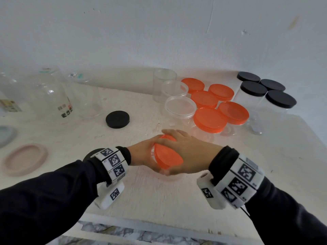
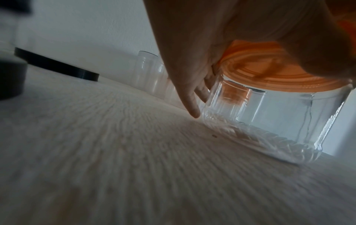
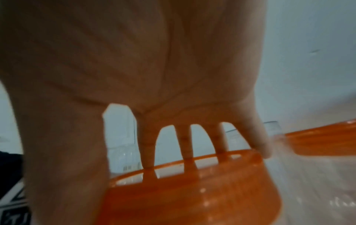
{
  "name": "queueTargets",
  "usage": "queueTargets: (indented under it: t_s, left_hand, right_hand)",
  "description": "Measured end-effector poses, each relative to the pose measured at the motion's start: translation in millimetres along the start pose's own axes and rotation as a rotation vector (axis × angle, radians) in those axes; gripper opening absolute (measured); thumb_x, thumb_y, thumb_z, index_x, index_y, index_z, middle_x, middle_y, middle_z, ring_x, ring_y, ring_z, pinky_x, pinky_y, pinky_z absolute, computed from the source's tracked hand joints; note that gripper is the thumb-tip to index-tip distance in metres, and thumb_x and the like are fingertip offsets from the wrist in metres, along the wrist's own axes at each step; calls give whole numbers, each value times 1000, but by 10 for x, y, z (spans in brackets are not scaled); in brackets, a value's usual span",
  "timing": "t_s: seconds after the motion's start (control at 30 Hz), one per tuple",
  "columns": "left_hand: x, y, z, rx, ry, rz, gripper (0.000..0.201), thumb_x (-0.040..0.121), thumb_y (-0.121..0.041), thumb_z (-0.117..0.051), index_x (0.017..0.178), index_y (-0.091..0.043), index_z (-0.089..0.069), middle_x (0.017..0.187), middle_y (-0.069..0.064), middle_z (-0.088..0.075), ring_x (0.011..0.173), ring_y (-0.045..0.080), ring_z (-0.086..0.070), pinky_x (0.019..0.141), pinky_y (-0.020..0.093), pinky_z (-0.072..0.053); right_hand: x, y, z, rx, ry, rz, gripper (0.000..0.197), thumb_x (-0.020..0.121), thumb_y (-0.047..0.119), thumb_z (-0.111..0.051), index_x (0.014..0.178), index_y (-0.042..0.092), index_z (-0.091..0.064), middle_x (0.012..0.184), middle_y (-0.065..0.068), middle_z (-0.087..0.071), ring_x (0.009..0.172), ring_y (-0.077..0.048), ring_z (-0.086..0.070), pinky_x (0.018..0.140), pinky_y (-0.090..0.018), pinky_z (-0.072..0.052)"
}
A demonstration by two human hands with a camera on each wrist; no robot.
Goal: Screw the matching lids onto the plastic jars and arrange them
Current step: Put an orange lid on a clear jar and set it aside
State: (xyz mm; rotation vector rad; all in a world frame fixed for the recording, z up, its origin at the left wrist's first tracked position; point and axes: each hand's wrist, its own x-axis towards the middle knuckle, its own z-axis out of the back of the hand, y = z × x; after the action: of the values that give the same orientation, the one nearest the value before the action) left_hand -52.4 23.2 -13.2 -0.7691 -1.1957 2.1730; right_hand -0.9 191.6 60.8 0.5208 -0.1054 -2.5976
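A clear plastic jar (image 2: 269, 121) stands on the white table near its front middle, with an orange lid (image 1: 167, 157) on its mouth. My left hand (image 1: 141, 154) grips the jar's left side just under the lid; its fingers (image 2: 194, 97) curl round the clear wall. My right hand (image 1: 187, 152) lies over the orange lid (image 3: 192, 190), palm down, its fingers (image 3: 148, 149) hooked over the far rim. The hands hide most of the jar in the head view.
Several orange-lidded jars (image 1: 210, 119) and black-lidded jars (image 1: 265, 92) stand at the back right. Open clear jars (image 1: 180, 106) are just left of them. A loose black lid (image 1: 117, 119), a pink lid (image 1: 24, 159) and large clear jars (image 1: 51, 96) are at the left.
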Motion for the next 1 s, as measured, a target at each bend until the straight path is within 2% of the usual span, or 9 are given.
queueTargets:
  t_s: [0.07, 0.17, 0.27, 0.33, 0.47, 0.53, 0.67, 0.9, 1.0]
  left_hand:
    - [-1, -5, -10, -15, 16, -8, 88, 58, -15, -86, 123, -40, -32, 120, -17, -48, 110, 0, -49, 86, 14, -42]
    - [0, -6, -20, -14, -10, -7, 89, 55, -17, -87, 121, -40, -32, 119, -19, -47, 109, -4, -47, 83, 10, -40]
    - [5, 6, -11, 0, 6, -10, 88, 61, -8, -84, 123, -37, -28, 116, -19, -47, 106, -6, -47, 79, 7, -41]
    - [5, 6, -1, 0, 14, -12, 89, 61, -10, -85, 123, -38, -28, 117, -19, -47, 106, -5, -48, 80, 8, -42]
    - [-2, -21, -9, -7, 29, -27, 89, 52, -26, -88, 121, -44, -34, 118, -17, -51, 108, -3, -51, 83, 15, -45]
    - [-3, -31, -11, -3, 30, -29, 89, 50, -30, -87, 122, -42, -35, 116, -17, -52, 106, -3, -52, 81, 14, -45]
    - [-5, -34, -6, 30, 14, -38, 96, 46, -38, -85, 129, -32, -36, 116, -16, -54, 105, -4, -53, 80, 11, -45]
    - [-13, -117, -22, 123, -13, -48, 78, 40, -48, -75, 109, -45, -37, 103, -21, -54, 93, -19, -50, 73, 2, -41]
    - [-4, -133, -18, 169, -11, -41, 76, 39, -52, -72, 106, -47, -36, 102, -23, -53, 92, -19, -50, 74, 2, -41]
  right_hand:
    - [-4, -51, 16, 23, 21, 37, 85, 75, 45, -68, 143, 45, -16, 150, 5, -10, 133, -27, -17, 102, -45, -37]
    - [10, -6, -33, -86, -122, -37, 83, 69, 60, -65, 139, 45, -24, 132, 1, -32, 107, -23, -36, 81, -34, -44]
    - [24, 67, -86, -182, -207, -78, 84, 68, 70, -58, 139, 38, -28, 121, -2, -39, 94, -22, -38, 74, -34, -45]
    - [3, 38, -86, -190, -205, -58, 84, 70, 73, -54, 141, 38, -25, 124, -3, -40, 95, -22, -40, 74, -33, -43]
    - [-46, -58, -51, -118, -116, 52, 83, 75, 69, -54, 143, 46, -14, 148, -1, -22, 123, -28, -36, 90, -39, -42]
    - [-30, -63, -80, -151, -151, 45, 83, 74, 72, -52, 143, 44, -18, 145, -1, -28, 114, -27, -41, 85, -36, -44]
    - [-3, -35, -217, -139, -237, -8, 86, 64, 80, -34, 137, 35, -40, 121, -8, -52, 87, -28, -51, 57, -29, -37]
    - [-9, -2, -286, -75, -315, -50, 88, 62, 79, -29, 136, 33, -42, 120, -9, -53, 87, -30, -50, 56, -29, -36]
    - [-3, -16, -335, -51, -343, -56, 88, 62, 78, -29, 135, 32, -45, 119, -10, -54, 85, -30, -51, 55, -29, -36]
